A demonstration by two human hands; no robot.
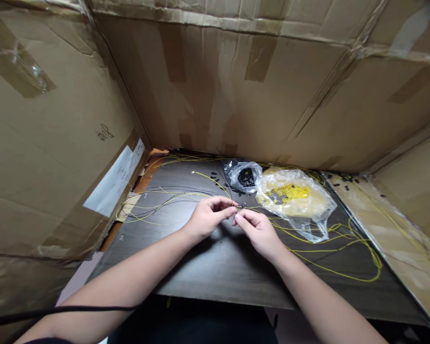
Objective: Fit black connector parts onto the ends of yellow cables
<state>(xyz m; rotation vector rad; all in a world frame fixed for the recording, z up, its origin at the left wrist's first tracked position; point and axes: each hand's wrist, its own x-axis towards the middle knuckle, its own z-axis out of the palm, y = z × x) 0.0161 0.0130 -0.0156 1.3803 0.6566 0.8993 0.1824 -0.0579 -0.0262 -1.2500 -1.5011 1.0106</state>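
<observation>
My left hand (212, 216) is closed in a pinch on a thin yellow cable (218, 182). One end of that cable arcs up and left past the fingers to a small whitish tip. Close by on the right, my right hand (260, 233) is also pinched, its fingertips almost meeting those of the left. What sits between the right fingers is too small to make out. Just beyond both sets of fingertips shows a small black piece (242, 206); whether a hand touches it I cannot tell.
Behind the hands lie a clear bag of black pieces (247, 178) and a larger clear bag of yellow pieces (290, 193). Loose black pieces (214, 177) are scattered nearby. Looped yellow cables (374, 255) spread over the dark tabletop (200, 282). Cardboard walls (215, 95) enclose it.
</observation>
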